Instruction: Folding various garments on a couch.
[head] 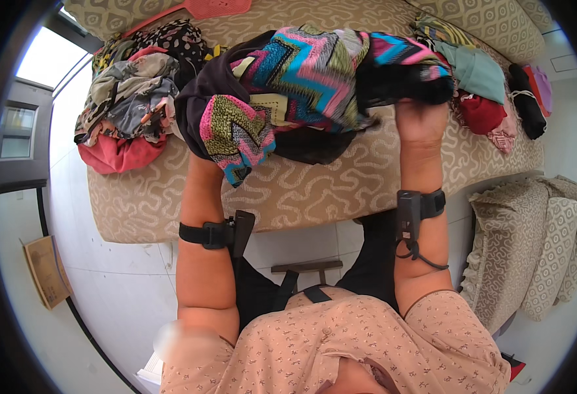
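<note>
A multicoloured zigzag-patterned garment (308, 74) with black parts is stretched between my hands above the patterned couch seat (318, 197). Most of my left hand is hidden under the dark cloth at the garment's left side; only the wrist and forearm show below it. My right hand (422, 115) is at the garment's right end, blurred, its fingers covered by black cloth. A black sheer part (318, 146) hangs along the lower edge. Both forearms wear black straps with small devices.
Crumpled clothes (141, 98) are heaped at the left of the seat, near a pink fly swatter (219, 7). At the right lie a teal cloth (475, 69), a red cloth (481, 112) and a black rolled item (527, 101). Cushions (510, 246) stand lower right; a cardboard box (48, 272) is lower left.
</note>
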A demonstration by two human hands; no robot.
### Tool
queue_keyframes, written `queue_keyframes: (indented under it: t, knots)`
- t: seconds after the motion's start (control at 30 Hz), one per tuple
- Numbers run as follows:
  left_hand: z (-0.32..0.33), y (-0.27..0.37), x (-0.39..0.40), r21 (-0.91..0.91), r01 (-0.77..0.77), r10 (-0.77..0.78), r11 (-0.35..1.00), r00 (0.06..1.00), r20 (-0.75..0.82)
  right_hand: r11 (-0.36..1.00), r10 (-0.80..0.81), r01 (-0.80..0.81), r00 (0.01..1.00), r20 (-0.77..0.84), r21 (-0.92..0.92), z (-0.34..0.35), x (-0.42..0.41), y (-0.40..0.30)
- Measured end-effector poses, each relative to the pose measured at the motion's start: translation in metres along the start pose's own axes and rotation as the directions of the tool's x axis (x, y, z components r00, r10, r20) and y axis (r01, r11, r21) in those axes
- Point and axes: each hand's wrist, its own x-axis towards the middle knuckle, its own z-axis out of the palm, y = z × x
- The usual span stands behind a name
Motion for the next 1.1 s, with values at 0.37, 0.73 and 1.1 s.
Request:
queue_keyframes:
  t: [0.37,0.73,1.1]
  knots:
    - [-0.001,0.019,-0.007,-0.920,0.270,-0.231,0.284,0.950,0.208,0.924,-0.316,0.270,0.939,-0.140,-0.270,0.016,0.001,-0.032]
    - [0.029,0.067,0.032,-0.750,0.269,-0.692,0.605,0.643,-0.328,0.068,0.157,-0.005,0.988,0.006,-0.998,0.035,-0.034,0.050]
    - [0.035,0.091,0.031,0.567,0.025,0.129,0.823,0.965,-0.229,-0.017,0.136,0.222,0.966,0.218,-0.975,0.054,-0.050,0.084]
